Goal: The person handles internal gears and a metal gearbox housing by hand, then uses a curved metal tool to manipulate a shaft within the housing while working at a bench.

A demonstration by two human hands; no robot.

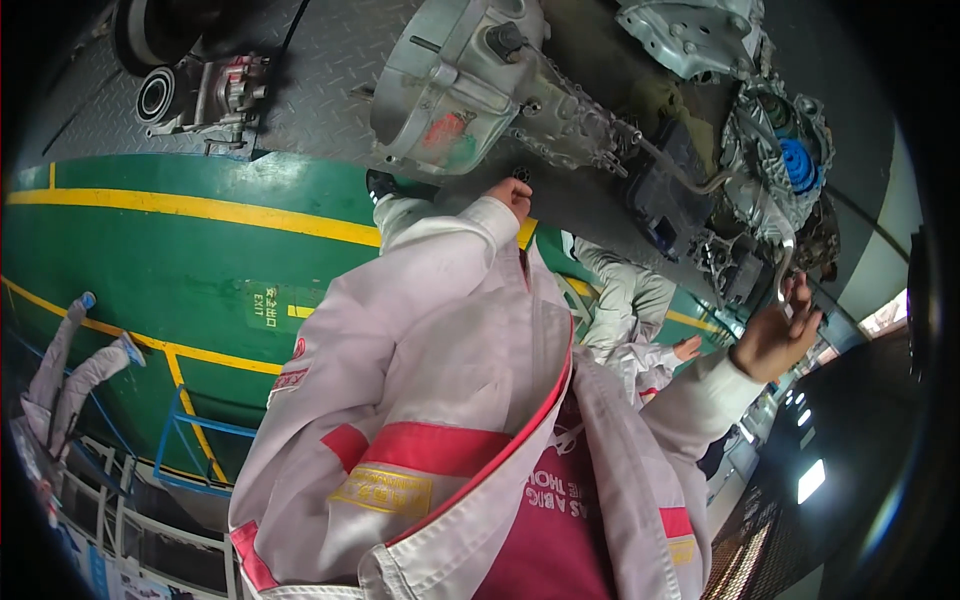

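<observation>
- Gearbox (478, 98), top centre
- Metal casing (745, 170), upper right
- Left hand (512, 198), upper centre: grip curled; cannot tell if holding anything
- Right hand (776, 340): grip closed around bent bar (785, 264)

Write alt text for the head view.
A person's right hand is at the end of a bent silver rod near a metal housing; the curled left hand is beside a large bell-shaped metal casing. The green floor has yellow lines.

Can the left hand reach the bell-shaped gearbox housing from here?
Probably yes: the left hand is close to the bell-shaped gearbox housing, and nothing large shows between them, though depth is hard to judge.
</observation>
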